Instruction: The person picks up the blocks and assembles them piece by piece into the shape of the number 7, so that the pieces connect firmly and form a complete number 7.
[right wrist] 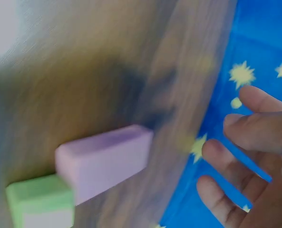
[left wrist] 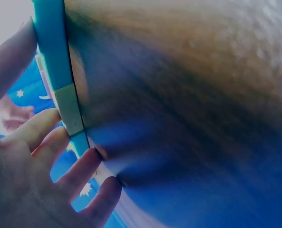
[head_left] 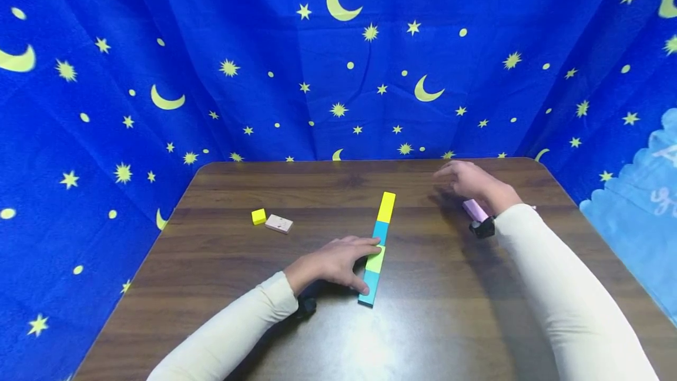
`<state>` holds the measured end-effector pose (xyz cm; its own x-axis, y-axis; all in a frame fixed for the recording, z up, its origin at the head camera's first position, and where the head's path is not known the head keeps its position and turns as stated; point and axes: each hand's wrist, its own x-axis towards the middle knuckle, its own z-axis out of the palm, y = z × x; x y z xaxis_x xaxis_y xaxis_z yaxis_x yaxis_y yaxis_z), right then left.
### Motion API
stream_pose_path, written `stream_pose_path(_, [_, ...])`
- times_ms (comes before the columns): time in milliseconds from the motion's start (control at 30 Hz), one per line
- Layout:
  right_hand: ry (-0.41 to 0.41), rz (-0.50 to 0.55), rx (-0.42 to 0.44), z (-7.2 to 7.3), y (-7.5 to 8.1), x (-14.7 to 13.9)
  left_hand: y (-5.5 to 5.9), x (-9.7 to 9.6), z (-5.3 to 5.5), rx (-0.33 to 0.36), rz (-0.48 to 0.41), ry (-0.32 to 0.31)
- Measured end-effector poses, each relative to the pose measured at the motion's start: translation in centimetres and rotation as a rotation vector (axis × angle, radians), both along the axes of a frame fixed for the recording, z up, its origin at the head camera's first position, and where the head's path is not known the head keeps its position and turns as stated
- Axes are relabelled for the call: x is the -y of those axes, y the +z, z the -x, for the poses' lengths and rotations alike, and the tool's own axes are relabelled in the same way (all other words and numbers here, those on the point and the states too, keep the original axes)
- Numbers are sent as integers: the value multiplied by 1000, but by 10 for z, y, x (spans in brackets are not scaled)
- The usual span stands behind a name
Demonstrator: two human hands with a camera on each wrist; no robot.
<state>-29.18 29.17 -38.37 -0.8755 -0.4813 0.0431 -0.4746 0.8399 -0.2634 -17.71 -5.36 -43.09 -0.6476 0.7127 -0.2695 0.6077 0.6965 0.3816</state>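
Note:
Yellow (head_left: 386, 207), blue (head_left: 379, 233), light green (head_left: 375, 260) and near blue (head_left: 371, 287) blocks lie end to end in a straight row on the table. From the left side, my left hand (head_left: 335, 260) rests its spread fingertips along this row, the thumb on the near blue block. In the left wrist view the fingers (left wrist: 76, 175) line its edge, loosely extended. My right hand (head_left: 473, 181) is raised over the far right of the table with parted fingers and nothing in them. Beneath it lies a purple block (right wrist: 107, 161), beside a green block (right wrist: 41, 202) with a pale patch.
A small yellow cube (head_left: 258, 216) and a pale pink speckled block (head_left: 278, 224) sit on the left of the wooden table (head_left: 211, 287). Blue curtains (head_left: 264, 34) with moons and stars hang behind and along the sides.

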Motion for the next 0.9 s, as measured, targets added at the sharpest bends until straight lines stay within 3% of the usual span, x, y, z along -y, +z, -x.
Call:
stream_pose_path(167, [-41, -18, 42, -10, -4, -27, -3, -2, -2, -9, 1, 8])
stream_pose_path(367, [-24, -43, -35, -34, -8, -64, -7, -7, -3, -12, 1, 5])
stream_pose_path(533, [-68, 1, -23, -53, -15, -89, -4, -7, -2, -13, 6, 7])
stream_pose_path(900, [-162, 101, 53, -74, -43, -98, 1, 0, -2, -15, -6, 4])
